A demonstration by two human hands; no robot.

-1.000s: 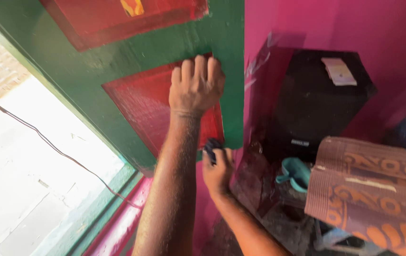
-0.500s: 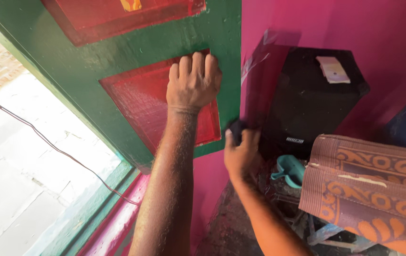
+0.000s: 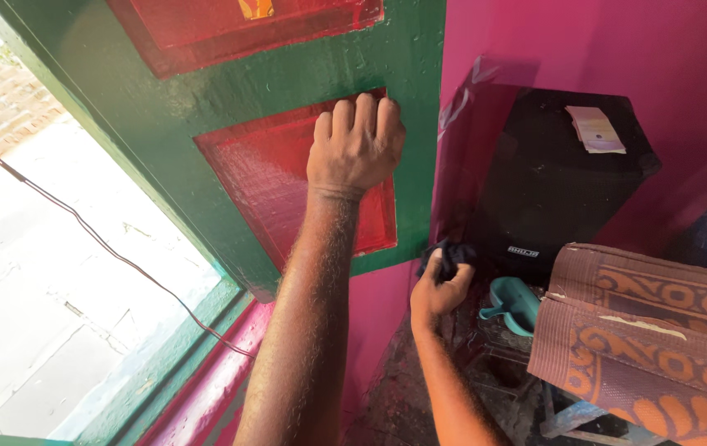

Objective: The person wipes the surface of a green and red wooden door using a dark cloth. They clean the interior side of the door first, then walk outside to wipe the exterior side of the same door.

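Note:
A green door (image 3: 205,107) with recessed red panels (image 3: 271,190) stands open against a pink wall (image 3: 601,49). My left hand (image 3: 356,147) rests on the lower red panel, its fingers curled against the panel's upper ledge, bracing the door. My right hand (image 3: 438,289) is lower and to the right, just past the door's edge. It is closed on a dark blue cloth (image 3: 448,254), which sits next to the bottom front of a black speaker box (image 3: 560,182).
A folded paper (image 3: 595,130) lies on top of the speaker. A teal plastic scoop (image 3: 512,301) sits below it. A rolled brown-and-orange patterned mat (image 3: 651,330) lies at the right. A thin cable (image 3: 97,239) runs across the bright paved ground outside the doorway at the left.
My right hand has carried the cloth from the door's lower edge rightwards, off the door, to beside the speaker. My left hand stays on the red panel.

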